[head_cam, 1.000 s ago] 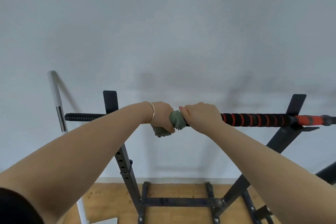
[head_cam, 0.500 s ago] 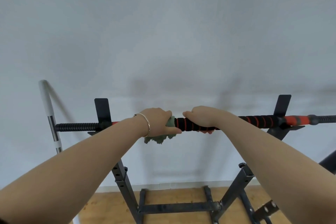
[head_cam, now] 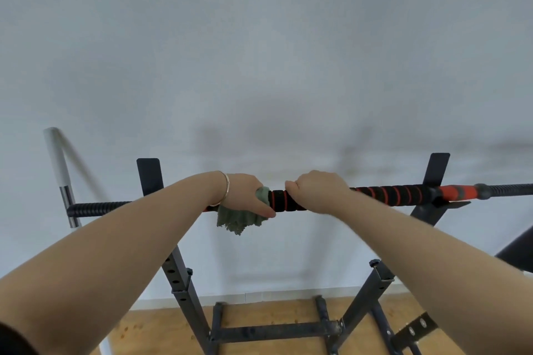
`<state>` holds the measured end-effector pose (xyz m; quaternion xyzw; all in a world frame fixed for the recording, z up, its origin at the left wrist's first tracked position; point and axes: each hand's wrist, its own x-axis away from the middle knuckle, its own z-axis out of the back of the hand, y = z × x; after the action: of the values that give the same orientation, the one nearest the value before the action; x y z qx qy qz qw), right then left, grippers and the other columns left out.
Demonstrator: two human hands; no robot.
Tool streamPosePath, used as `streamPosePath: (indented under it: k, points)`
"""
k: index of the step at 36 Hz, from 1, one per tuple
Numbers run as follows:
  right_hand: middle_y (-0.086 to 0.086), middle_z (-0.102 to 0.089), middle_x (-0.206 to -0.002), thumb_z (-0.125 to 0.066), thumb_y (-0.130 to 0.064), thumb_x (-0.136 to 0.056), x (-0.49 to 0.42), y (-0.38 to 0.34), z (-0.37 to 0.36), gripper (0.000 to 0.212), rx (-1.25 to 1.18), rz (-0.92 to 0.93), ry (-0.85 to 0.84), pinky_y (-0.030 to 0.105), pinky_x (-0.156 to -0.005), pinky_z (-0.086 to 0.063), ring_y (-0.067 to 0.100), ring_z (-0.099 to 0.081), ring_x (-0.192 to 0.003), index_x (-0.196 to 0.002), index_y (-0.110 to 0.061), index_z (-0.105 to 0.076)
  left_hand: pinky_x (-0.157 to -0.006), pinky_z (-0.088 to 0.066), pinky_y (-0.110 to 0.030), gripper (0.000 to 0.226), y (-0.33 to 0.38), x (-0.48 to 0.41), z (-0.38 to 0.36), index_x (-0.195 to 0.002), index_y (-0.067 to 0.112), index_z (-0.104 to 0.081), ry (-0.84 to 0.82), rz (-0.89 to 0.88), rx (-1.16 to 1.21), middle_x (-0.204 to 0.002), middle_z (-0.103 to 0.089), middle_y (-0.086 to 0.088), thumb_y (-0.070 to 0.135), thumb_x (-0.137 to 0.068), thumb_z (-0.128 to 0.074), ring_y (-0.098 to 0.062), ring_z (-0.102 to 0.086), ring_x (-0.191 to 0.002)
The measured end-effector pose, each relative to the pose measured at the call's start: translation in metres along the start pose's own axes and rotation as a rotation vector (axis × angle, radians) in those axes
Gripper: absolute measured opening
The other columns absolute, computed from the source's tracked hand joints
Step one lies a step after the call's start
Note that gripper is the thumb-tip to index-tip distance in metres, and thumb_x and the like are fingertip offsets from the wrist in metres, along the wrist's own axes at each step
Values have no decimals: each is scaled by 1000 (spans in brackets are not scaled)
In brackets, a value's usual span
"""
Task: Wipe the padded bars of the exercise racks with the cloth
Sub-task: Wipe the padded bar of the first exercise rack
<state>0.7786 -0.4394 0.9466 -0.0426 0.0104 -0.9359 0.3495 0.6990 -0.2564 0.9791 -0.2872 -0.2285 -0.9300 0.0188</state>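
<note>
Padded bar (head_cam: 386,194): black foam with red bands, level across the uprights of the rack (head_cam: 181,282); judged rigid within, soft and grippy outside, best steadied on bare foam beside the wiped stretch. Cloth (head_cam: 239,220): green, judged light and limp, wrapped over the bar left of its middle, loose end hanging below; left hand (head_cam: 245,196) grips it, fingers curled round cloth and bar. Right hand (head_cam: 314,190): on the bar just right of the cloth, fingers curled round the foam.

A plain pale wall (head_cam: 259,37) fills the view (soft grey shadows smudge it). Below, a white skirting board (head_cam: 259,296) meets a wooden floor (head_cam: 161,331); a white-capped pole (head_cam: 56,158) leans at left.
</note>
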Motion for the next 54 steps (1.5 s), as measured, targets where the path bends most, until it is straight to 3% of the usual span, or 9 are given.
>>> streamPosePath:
  k: [5,11,17,26,34,40,47,51,54]
  points:
    - [10,-75,-74,-28,-67,-96,-13,-2,35,77,-414,-135,-604,38,-76,-56,29,-70,-62,-87,-2,-68,-41,-48,-20,31,-2,3,-13,-91,11,-67,131,-10,17,-69,-74,2,41,-84,-66,-16,-70,-55]
    - [5,-58,-56,-21,-50,-103,-1,-8,14,58,-174,-27,-159,34,-66,-54,26,-55,-47,-67,-13,-48,-49,-55,-27,33,3,3,2,-90,10,-72,-69,42,61,-78,-76,-6,41,-80,-69,-26,-74,-68]
    - [-3,-20,-51,-71,-8,-70,16,2,-31,35,337,261,573,17,-48,-17,20,-20,-38,-82,-16,-39,-58,-56,-26,33,7,-2,11,-89,16,-73,-134,77,-33,-80,-76,-2,45,-72,-76,-24,-74,-75]
    - [11,-74,-72,-29,-78,-90,-14,0,30,84,-433,-125,-553,38,-73,-58,29,-70,-60,-85,-3,-67,-54,-60,-42,30,1,3,-4,-93,3,-69,0,20,68,-77,-75,-11,31,-81,-69,-32,-73,-70]
    - [1,-51,-56,-20,-47,-105,4,-5,7,52,37,84,7,35,-59,-48,27,-53,-54,-69,-17,-43,-50,-55,-27,27,1,-3,7,-88,21,-77,-148,-11,27,-84,-76,-9,46,-81,-67,-33,-74,-79]
    - [-6,-24,-49,-51,-16,-91,20,3,-28,18,215,179,529,17,-48,-9,22,-21,-38,-74,-21,-47,-86,-58,-37,50,-7,-9,11,-95,22,-74,-106,7,12,-88,-77,0,67,-74,-66,-21,-74,-84]
    - [4,-62,-80,-22,-44,-106,1,14,15,46,-125,15,58,37,-73,-49,27,-60,-82,-93,-17,-56,-98,-46,-37,49,-16,0,0,-80,30,-63,327,-73,-48,-118,-65,11,68,-93,-35,-16,-64,-102]
    - [10,-70,-68,-16,-55,-101,-4,34,16,74,-270,-192,-35,33,-64,-51,27,-66,-63,-84,-3,-66,-88,-47,-27,58,-8,12,-12,-105,25,-66,587,-248,44,-94,-69,10,70,-91,-33,-15,-64,-94]
    - [13,-67,-59,-18,-50,-102,-7,33,15,71,-321,-176,-68,40,-72,-57,26,-69,-52,-85,1,-65,-98,-42,-32,87,10,9,-23,-136,20,-51,599,-253,-98,-128,-61,4,80,-80,-22,-17,-57,-113]
